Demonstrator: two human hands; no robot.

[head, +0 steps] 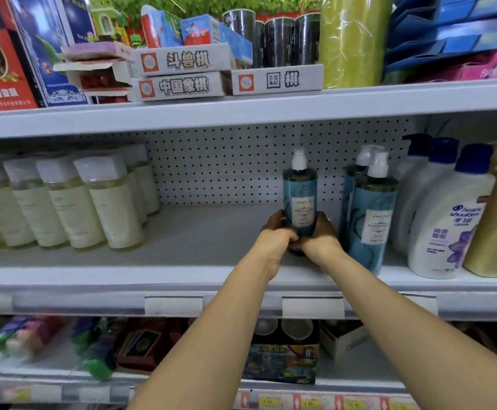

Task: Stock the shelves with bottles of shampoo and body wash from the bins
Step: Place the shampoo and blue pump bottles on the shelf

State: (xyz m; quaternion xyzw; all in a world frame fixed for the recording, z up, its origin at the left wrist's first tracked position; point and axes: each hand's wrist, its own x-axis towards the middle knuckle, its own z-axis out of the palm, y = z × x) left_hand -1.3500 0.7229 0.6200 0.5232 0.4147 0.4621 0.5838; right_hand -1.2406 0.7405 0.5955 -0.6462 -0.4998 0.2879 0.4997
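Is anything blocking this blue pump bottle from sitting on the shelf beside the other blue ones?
Nothing visible does. The blue pump bottle, gripped low by the left hand and right hand, is over bare shelf, apart from the matching blue bottles to its right; the pale bottles stand farther left.

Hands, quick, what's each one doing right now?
Left hand: closed, fingers curled round the base of the blue pump bottle.
Right hand: closed, gripping the same bottle from the other side.

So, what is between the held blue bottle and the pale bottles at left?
Nothing: the shelf between blue bottle and pale bottles is bare, head view.
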